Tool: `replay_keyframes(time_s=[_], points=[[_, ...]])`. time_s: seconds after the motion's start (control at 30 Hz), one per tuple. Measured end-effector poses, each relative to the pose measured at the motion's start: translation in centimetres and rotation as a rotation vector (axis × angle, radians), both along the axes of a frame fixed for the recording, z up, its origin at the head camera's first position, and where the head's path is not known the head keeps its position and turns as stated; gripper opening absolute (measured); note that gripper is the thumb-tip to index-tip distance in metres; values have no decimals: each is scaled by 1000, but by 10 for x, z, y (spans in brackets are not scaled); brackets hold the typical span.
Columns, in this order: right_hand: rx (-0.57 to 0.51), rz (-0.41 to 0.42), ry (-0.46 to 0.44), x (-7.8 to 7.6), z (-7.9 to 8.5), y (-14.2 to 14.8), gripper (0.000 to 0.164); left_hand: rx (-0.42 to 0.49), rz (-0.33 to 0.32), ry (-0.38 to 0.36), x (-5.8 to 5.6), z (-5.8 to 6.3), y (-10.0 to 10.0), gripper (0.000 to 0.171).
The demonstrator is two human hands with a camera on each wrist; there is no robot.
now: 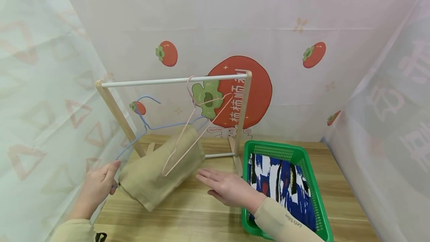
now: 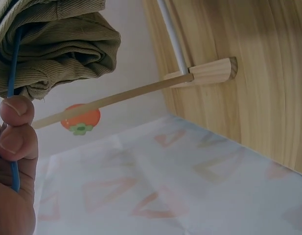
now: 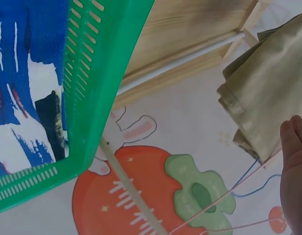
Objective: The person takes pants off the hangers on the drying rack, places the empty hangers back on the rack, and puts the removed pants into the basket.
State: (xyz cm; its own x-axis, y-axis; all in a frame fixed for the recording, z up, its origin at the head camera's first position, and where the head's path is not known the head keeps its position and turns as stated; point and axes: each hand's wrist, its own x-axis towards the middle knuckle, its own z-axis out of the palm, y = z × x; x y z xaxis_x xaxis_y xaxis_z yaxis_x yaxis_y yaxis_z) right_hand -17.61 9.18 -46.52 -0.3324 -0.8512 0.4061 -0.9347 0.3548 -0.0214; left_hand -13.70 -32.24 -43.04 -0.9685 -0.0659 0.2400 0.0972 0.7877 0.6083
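A blue wire hanger (image 1: 168, 126) carries a khaki folded garment (image 1: 161, 163) draped across it. In the head view my left hand (image 1: 99, 182) pinches the hanger's left end, with its hook below the rack's rail. The left wrist view shows thumb and finger on the blue wire (image 2: 13, 63), just beside the bunched ribbed cloth (image 2: 72, 49). My right hand (image 1: 228, 188) has straight fingers and holds nothing, close to the garment's right side. A pink wire hanger (image 1: 194, 100) hangs from the rail, overlapping the khaki cloth in the head view.
The rack has a white rail (image 1: 151, 82) and wooden posts (image 1: 117, 117). At right stands a green basket (image 1: 317, 193) with blue, white and black patterned cloth (image 1: 285, 182) inside. All rests on a wooden table (image 1: 188, 219), with printed curtains (image 1: 302, 96) around.
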Motion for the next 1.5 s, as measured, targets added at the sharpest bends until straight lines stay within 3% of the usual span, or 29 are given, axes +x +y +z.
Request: replay_keyframes(time_s=[0.2, 0.57, 0.97, 1.13, 1.5], points=[[47, 10, 22, 5, -3, -7, 61, 82, 23, -76, 3, -5, 6, 53], [39, 47, 70, 7, -11, -19, 64, 204, 5, -185, 2, -8, 10, 61], [98, 100, 281, 11, -22, -50, 55, 362, -13, -246, 2, -11, 15, 63], [182, 44, 324, 15, -25, -62, 64, 392, -23, -243, 2, -9, 20, 63], [266, -150, 336, 21, -39, -85, 105, 492, -49, -253, 5, -5, 32, 67]])
